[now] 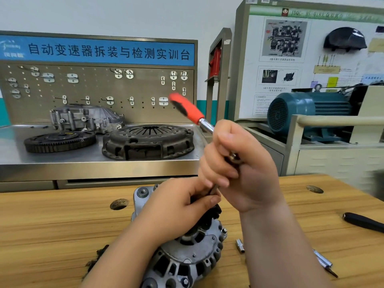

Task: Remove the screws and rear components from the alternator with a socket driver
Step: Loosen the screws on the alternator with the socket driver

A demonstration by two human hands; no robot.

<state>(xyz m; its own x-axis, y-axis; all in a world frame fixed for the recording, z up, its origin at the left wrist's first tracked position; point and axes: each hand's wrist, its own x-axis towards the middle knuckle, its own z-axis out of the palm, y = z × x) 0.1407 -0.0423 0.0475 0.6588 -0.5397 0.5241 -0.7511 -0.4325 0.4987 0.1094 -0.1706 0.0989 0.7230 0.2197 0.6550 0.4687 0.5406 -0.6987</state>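
Head view: right hand (pixel 239 163) grips socket driver (pixel 188 109) above alternator (pixel 187 252).

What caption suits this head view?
Right hand grips a red-handled socket driver; left hand pinches its shaft over the alternator.

Forearms reach forward, close together: the raised right hand (pixel 239 163) curls round the socket driver (pixel 187 110); the left hand (pixel 178 204), just below, pinches its lower end.

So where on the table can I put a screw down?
Bare wood lies left of the alternator, past the left hole. More lies between the right hole and the black handle. It is crowded by the socket and bar, and where the left hand and right hand hold the driver.
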